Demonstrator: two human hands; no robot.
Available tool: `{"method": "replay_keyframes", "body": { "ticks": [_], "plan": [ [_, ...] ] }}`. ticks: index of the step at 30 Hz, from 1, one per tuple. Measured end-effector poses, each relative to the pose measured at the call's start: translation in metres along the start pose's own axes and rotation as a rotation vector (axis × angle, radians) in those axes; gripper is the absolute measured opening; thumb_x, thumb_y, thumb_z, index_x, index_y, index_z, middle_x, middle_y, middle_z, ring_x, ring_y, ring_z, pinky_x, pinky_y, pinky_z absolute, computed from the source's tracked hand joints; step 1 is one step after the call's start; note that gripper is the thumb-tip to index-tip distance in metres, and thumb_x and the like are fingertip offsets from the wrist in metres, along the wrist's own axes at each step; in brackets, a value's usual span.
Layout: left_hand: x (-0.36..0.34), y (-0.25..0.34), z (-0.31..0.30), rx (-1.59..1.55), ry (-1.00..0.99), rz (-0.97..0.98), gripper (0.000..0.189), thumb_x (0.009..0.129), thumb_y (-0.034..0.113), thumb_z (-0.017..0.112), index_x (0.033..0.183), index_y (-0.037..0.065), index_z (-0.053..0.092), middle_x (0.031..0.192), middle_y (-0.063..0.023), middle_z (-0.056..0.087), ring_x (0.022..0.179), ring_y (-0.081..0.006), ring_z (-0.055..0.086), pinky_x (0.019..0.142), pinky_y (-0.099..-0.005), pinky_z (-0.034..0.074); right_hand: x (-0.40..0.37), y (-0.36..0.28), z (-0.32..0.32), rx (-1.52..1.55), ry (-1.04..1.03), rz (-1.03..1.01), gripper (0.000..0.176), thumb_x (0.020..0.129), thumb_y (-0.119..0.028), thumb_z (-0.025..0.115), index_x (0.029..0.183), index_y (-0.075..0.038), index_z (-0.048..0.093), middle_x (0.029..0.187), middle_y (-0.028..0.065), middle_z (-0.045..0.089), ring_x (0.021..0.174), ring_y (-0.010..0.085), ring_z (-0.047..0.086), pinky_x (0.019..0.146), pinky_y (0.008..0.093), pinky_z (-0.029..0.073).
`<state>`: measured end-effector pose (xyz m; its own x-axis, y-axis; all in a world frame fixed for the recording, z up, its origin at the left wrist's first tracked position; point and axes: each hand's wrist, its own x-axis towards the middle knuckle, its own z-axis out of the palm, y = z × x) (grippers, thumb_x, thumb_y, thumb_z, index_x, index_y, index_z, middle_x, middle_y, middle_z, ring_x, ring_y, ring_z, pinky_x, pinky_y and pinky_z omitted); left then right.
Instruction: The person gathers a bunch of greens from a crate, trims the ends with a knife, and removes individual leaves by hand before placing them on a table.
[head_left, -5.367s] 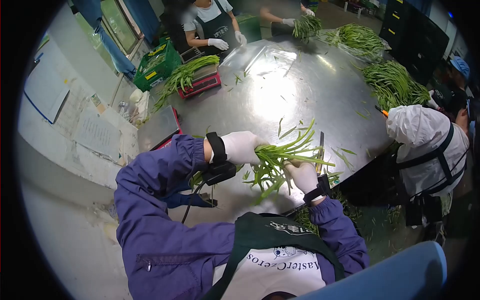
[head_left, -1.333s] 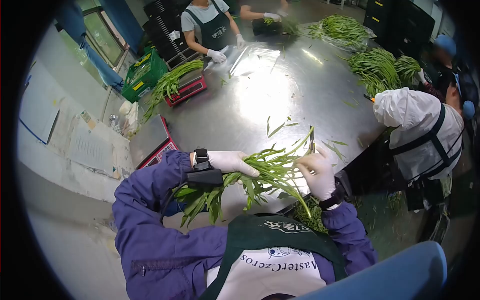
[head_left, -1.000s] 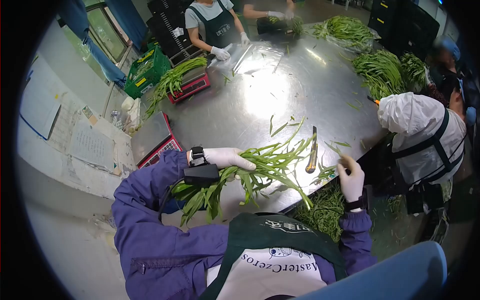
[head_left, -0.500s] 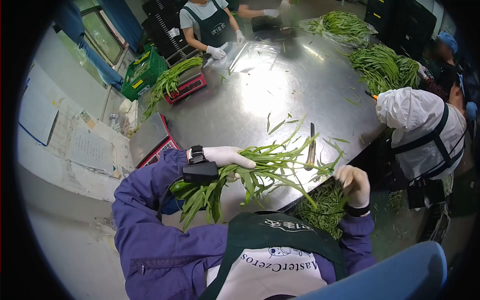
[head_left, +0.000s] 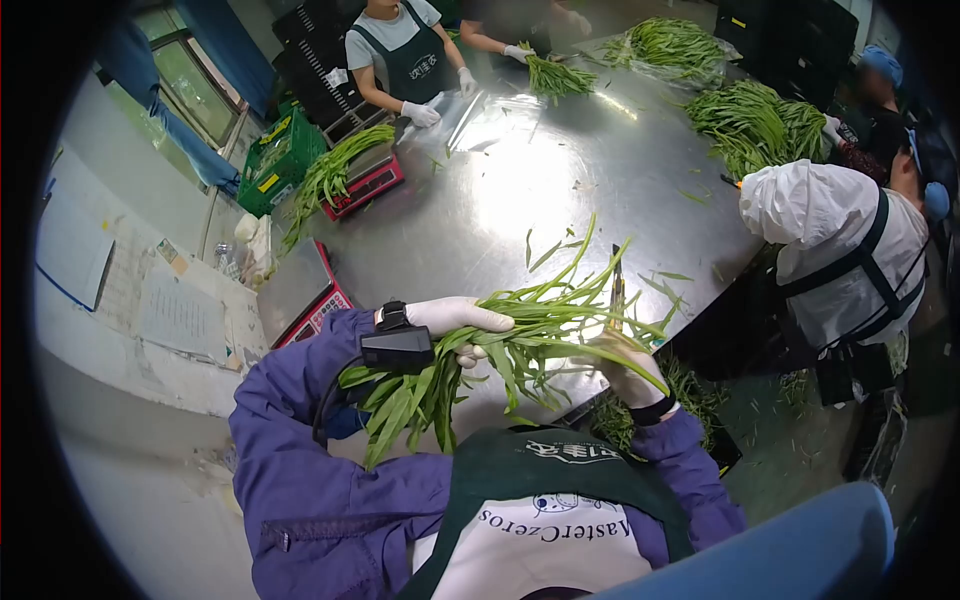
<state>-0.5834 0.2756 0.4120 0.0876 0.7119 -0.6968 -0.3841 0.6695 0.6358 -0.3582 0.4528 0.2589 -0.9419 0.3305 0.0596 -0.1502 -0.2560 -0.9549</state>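
My left hand (head_left: 462, 317), in a white glove, is closed around a bunch of water spinach (head_left: 540, 325). Its leaves hang toward my body and its stems point right, over the table. My gloved right hand (head_left: 630, 372) is at the stem side of the bunch, a long stem crossing in front of it. Stems and glare partly hide those fingers, so I cannot tell whether they grip. Just beyond the stems, a slim knife (head_left: 617, 280) lies on the metal table (head_left: 450, 240), with loose leaves (head_left: 665, 290) beside it.
Two red scales (head_left: 325, 300) stand along the left, the farther one (head_left: 365, 192) bearing greens. Piles of greens (head_left: 755, 125) lie at the far right. Below the table edge are more greens (head_left: 700, 395). Co-workers stand across the table and a person in white (head_left: 830, 230) at right.
My right hand has moved left from beyond the stem tips to the bunch. The left hand keeps its hold. Across the table, a co-worker's hand now holds a small bunch of greens.
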Motion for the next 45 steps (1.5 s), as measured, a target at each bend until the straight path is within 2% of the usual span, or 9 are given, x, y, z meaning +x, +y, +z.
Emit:
{"method": "replay_keyframes", "body": {
  "ticks": [1,3,6,9,23,25,27,42,45],
  "plan": [
    [-0.001,-0.002,-0.001,0.002,0.000,0.002,0.020,0.093,0.023,0.054,0.103,0.006,0.050,0.059,0.0008,0.044,0.047,-0.0076,0.039,0.043,-0.0238,0.035,-0.002,-0.030,-0.006,-0.803,-0.012,-0.306,0.026,0.092,-0.016,0.048,0.097,0.005,0.062,0.090,0.0092,0.064,0.085,0.0215,0.059,0.080,0.0365,0.046],
    [-0.004,-0.005,-0.003,-0.043,-0.001,0.030,0.022,0.092,0.023,0.055,0.102,0.004,0.052,0.062,0.0020,0.046,0.048,-0.0051,0.040,0.042,-0.0208,0.034,-0.005,-0.019,-0.034,0.645,0.085,0.051,0.019,0.090,-0.009,0.050,0.095,0.004,0.063,0.089,0.0079,0.065,0.083,0.0194,0.061,0.080,0.0309,0.046],
    [-0.011,-0.006,-0.002,-0.080,0.030,0.051,0.020,0.092,0.023,0.054,0.099,0.004,0.052,0.060,0.0023,0.045,0.048,-0.0051,0.040,0.041,-0.0209,0.033,-0.020,-0.019,-0.058,-0.316,0.290,0.103,0.026,0.088,-0.014,0.056,0.107,0.004,0.062,0.093,0.0090,0.065,0.086,0.0148,0.060,0.080,0.0280,0.046],
    [-0.011,-0.005,-0.001,-0.109,0.027,0.054,0.020,0.092,0.023,0.054,0.098,0.004,0.052,0.060,0.0020,0.045,0.048,-0.0055,0.040,0.041,-0.0210,0.033,-0.028,-0.025,-0.037,-0.507,0.107,0.124,0.034,0.085,-0.017,0.062,0.114,-0.001,0.060,0.103,0.0086,0.064,0.094,0.0121,0.057,0.086,0.0256,0.043],
    [-0.008,-0.016,-0.008,-0.058,-0.111,0.045,0.027,0.092,0.020,0.055,0.111,0.002,0.048,0.066,-0.0013,0.048,0.046,-0.0082,0.041,0.042,-0.0234,0.035,-0.018,-0.031,-0.062,0.701,0.343,-0.257,0.018,0.090,-0.012,0.051,0.091,0.002,0.061,0.077,0.0052,0.060,0.069,0.0129,0.054,0.066,0.0273,0.044],
    [-0.011,-0.017,-0.008,-0.072,-0.129,0.049,0.028,0.092,0.020,0.056,0.112,0.002,0.048,0.066,-0.0017,0.049,0.047,-0.0084,0.042,0.042,-0.0235,0.035,-0.027,-0.032,-0.073,-0.345,0.441,0.054,0.024,0.090,-0.015,0.053,0.102,0.003,0.064,0.089,0.0063,0.066,0.076,0.0110,0.058,0.071,0.0271,0.047],
    [-0.014,-0.015,-0.002,-0.007,-0.037,0.063,0.028,0.091,0.020,0.056,0.112,0.002,0.048,0.066,-0.0026,0.050,0.047,-0.0089,0.043,0.042,-0.0234,0.035,-0.034,-0.024,-0.064,-0.457,0.165,0.273,0.031,0.092,-0.021,0.054,0.107,0.005,0.062,0.095,0.0080,0.066,0.082,0.0120,0.060,0.077,0.0273,0.047],
    [-0.011,-0.016,0.008,0.026,-0.075,0.052,0.038,0.092,0.022,0.056,0.122,0.005,0.041,0.070,-0.0016,0.051,0.049,-0.0083,0.045,0.043,-0.0222,0.038,-0.023,-0.016,-0.019,0.449,-0.001,0.070,0.024,0.090,-0.018,0.056,0.096,0.003,0.065,0.080,0.0076,0.065,0.068,0.0100,0.058,0.065,0.0223,0.045],
    [-0.011,-0.018,0.003,-0.031,-0.108,0.034,0.037,0.093,0.022,0.054,0.122,0.004,0.043,0.064,-0.0008,0.047,0.048,-0.0076,0.042,0.042,-0.0224,0.035,-0.025,-0.058,0.008,-0.397,0.023,0.057,0.023,0.090,-0.016,0.053,0.095,0.004,0.066,0.086,0.0100,0.066,0.076,0.0133,0.060,0.071,0.0261,0.047]
  ]
}}
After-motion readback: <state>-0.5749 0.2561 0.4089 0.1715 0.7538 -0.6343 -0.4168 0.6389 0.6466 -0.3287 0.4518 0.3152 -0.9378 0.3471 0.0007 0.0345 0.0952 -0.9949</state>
